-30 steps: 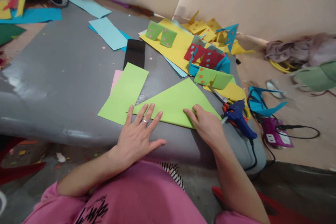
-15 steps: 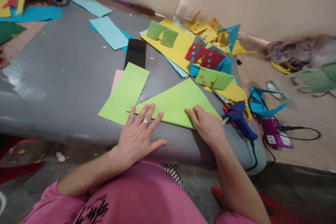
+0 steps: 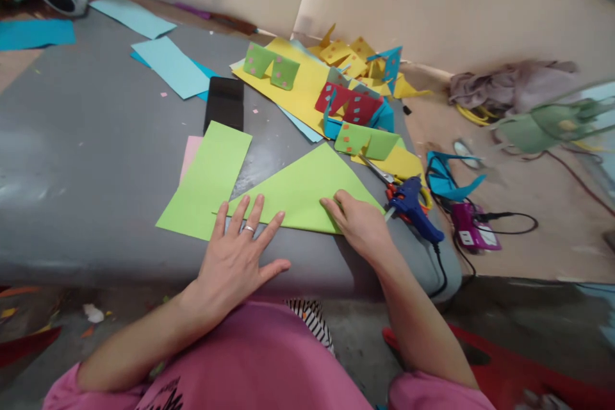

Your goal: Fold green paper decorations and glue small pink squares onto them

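A light green sheet of paper (image 3: 307, 186), folded into a triangle, lies near the front edge of the grey-covered table. My left hand (image 3: 235, 250) rests flat across its lower left edge, fingers spread, a ring on one finger. On the right part of the same edge, my right hand (image 3: 358, 221) is curled closed at the paper, its thumb lying on top. The right hand's other fingertips are hidden beneath it. To the left lies a flat light green strip (image 3: 206, 179), partly under the triangle's left corner, over a pink piece (image 3: 191, 155).
At right lie a blue glue gun (image 3: 417, 208) with its cord, scissors (image 3: 382, 173) and a purple power socket (image 3: 473, 227). Behind are a black phone (image 3: 224, 104), light blue strips (image 3: 170, 67) and folded, dotted paper pieces (image 3: 358, 106). The table's front edge (image 3: 120, 266) runs before me.
The view has shifted, so everything on the table appears farther left. Both hands remain on the folded green paper, almost unchanged in pose.
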`<state>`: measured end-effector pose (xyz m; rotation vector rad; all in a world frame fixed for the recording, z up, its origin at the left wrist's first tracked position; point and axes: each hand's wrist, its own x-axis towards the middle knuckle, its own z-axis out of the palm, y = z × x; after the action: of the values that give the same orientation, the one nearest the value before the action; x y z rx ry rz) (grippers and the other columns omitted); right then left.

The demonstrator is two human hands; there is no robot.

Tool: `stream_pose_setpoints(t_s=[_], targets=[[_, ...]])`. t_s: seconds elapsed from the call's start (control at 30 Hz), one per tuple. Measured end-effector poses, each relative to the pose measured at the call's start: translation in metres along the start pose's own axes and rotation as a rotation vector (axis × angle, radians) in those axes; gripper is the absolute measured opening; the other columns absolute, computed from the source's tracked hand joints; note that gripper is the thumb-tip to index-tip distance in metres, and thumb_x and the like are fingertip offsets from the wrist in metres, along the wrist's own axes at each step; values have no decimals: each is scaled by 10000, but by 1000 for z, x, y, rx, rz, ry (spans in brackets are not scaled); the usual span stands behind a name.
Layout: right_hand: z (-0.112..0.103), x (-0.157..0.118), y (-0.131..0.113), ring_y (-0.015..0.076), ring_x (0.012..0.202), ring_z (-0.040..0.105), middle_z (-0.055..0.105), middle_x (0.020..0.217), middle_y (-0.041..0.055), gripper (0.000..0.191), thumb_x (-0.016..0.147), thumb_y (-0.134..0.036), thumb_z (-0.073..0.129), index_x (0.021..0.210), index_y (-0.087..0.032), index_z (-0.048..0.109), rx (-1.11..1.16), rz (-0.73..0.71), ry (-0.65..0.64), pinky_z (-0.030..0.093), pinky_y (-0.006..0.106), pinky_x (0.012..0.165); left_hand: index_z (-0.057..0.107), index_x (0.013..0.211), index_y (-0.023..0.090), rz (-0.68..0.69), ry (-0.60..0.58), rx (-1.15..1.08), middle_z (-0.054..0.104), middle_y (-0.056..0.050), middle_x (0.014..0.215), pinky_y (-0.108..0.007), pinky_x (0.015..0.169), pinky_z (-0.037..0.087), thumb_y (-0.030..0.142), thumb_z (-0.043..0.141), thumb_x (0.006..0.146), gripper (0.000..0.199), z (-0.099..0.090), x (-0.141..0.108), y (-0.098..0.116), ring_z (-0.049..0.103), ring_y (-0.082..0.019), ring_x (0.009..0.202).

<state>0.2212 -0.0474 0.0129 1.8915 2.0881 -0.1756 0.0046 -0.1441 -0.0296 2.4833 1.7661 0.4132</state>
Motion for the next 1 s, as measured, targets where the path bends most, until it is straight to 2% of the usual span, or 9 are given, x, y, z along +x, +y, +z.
stream_pose_setpoints(t_s=[0.37, 0.83, 0.9, 0.97, 1.0], targets=[[-3, -4, 0, 227, 753, 667, 740, 834, 86, 354, 1052, -435, 345, 958, -204, 596, 13, -11, -11, 235, 289, 595, 473, 1499, 280, 18, -14, 16, 417, -188, 1573, -632, 1160, 278, 666, 490, 912, 702, -2, -1, 0, 415, -413, 1429], [-2, -6, 0, 218, 747, 668, 741, 824, 74, 334, 1049, -419, 370, 969, -200, 609, 37, -4, 8, 265, 287, 590, 508, 1478, 268, 39, 5, 24, 463, -194, 1542, -650, 1132, 317, 672, 473, 914, 694, -2, 0, -1, 460, -429, 1390], [1, -10, -1, 235, 773, 676, 746, 863, 91, 311, 1034, -417, 413, 1024, -186, 621, 22, 31, 93, 312, 296, 596, 521, 1470, 265, 39, -10, 28, 463, -199, 1540, -650, 1128, 322, 670, 464, 919, 686, -4, 1, -1, 461, -432, 1387], [7, -18, -2, 269, 912, 686, 748, 1026, 142, 296, 1021, -373, 451, 1110, -156, 632, -4, 1, 281, 413, 322, 687, 526, 1467, 261, 38, -23, 32, 461, -205, 1540, -649, 1123, 328, 665, 457, 924, 680, -6, 2, 0, 459, -437, 1388], [11, -23, -4, 287, 1023, 673, 728, 1144, 167, 303, 1019, -343, 456, 1166, -144, 631, -14, -57, 401, 452, 350, 782, 524, 1469, 259, 39, -29, 34, 458, -208, 1541, -649, 1122, 329, 662, 457, 926, 679, -7, 2, 0, 455, -439, 1390]])
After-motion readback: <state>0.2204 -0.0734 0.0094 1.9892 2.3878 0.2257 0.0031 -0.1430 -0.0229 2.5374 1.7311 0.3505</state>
